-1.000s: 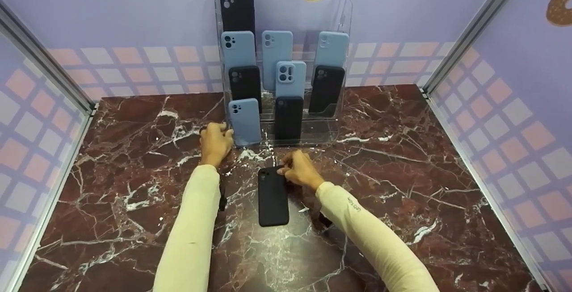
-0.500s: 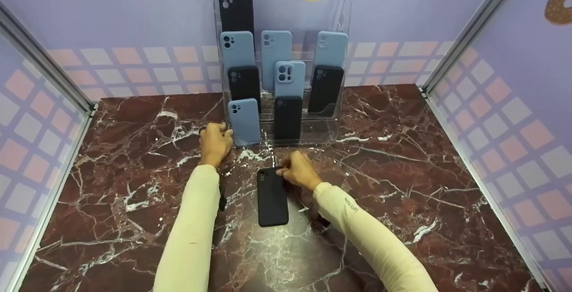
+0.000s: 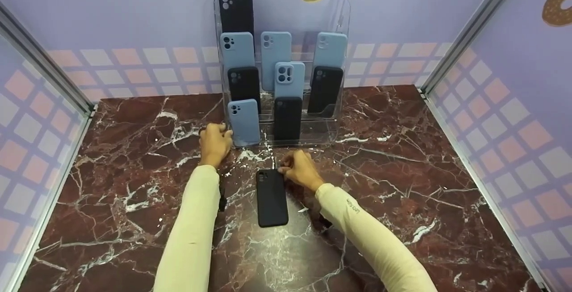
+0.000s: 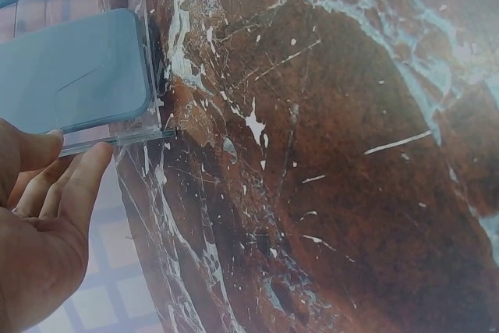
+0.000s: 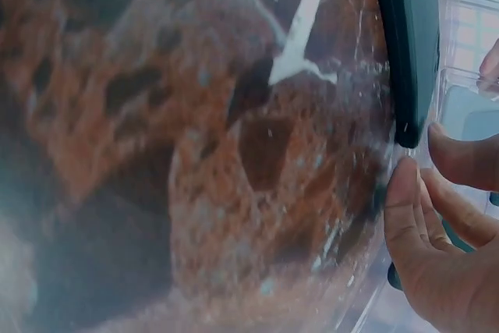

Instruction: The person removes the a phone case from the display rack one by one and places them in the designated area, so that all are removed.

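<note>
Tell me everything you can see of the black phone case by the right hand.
The black phone case is a matte, rounded rectangle, probably silicone or plastic. Its back faces the head camera, camera cutouts at its upper left there, that end toward the clear stand. The right hand pinches its upper right corner; whether it lies flat or is raised is unclear.

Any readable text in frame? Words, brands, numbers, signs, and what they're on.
"Let's", it seems: dark print on the right sleeve; the rest is too small and blurred to read.
No readable text on the black case at the right hand, the blue and black cases in the clear rack, or the walls.
</note>
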Available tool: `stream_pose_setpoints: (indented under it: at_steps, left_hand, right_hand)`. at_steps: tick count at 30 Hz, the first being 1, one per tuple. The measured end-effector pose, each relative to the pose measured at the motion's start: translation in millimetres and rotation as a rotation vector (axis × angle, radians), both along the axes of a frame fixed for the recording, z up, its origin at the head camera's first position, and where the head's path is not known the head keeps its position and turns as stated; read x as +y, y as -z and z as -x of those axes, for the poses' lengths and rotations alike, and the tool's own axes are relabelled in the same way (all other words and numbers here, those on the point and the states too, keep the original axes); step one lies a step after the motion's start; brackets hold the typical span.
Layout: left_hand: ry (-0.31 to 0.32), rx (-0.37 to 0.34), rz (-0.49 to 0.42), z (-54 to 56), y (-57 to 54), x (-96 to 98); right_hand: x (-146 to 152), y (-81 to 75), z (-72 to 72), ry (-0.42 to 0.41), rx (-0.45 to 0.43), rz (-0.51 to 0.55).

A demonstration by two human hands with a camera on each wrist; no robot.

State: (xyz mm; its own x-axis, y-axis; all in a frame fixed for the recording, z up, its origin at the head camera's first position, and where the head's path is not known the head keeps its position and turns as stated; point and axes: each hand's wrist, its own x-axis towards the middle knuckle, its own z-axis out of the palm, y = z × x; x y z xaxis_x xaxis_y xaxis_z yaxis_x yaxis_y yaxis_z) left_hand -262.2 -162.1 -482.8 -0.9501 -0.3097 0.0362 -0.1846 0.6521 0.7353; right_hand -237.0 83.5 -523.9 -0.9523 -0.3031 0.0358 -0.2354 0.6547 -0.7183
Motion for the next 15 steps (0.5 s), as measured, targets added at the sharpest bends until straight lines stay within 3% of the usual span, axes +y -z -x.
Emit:
stream_pose_setpoints:
  at_steps: [6, 15]
  left_hand:
    - [-0.001, -0.006, -0.011, -0.5, -1.5, 0.2]
    - [-0.007, 0.009, 0.014, 1.0, 1.4, 0.7]
  right_hand:
    - [4.1, -16.4, 8.2, 0.048, 0.051, 0.037]
    - [14.7, -53.3, 31.8, 0.14, 0.246, 0.11]
